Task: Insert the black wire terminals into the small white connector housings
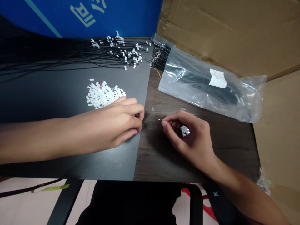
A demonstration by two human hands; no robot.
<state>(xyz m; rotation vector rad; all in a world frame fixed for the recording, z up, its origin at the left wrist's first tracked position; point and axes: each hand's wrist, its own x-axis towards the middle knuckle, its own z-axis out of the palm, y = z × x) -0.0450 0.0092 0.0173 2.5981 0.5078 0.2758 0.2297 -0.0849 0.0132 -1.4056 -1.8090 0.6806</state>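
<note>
My right hand (191,132) pinches a thin black wire (179,128) between thumb and index finger. A small metal terminal on the wire's tip sticks out to the left of the fingertips. My left hand (125,120) has its fingers curled in and closed; whatever they hold, if anything, is hidden. Just behind that hand lies a pile of small white connector housings (103,93), with a bit of red among them. Under my right palm, a small heap of shiny pieces (185,130) shows in part. A gap separates the two hands.
Black wires with white connectors on their ends (126,51) lie along the back left. A clear plastic bag (199,81) of black wires with bare metal ends rests at the back right. A blue panel (131,18) and brown cardboard (229,31) stand behind the table.
</note>
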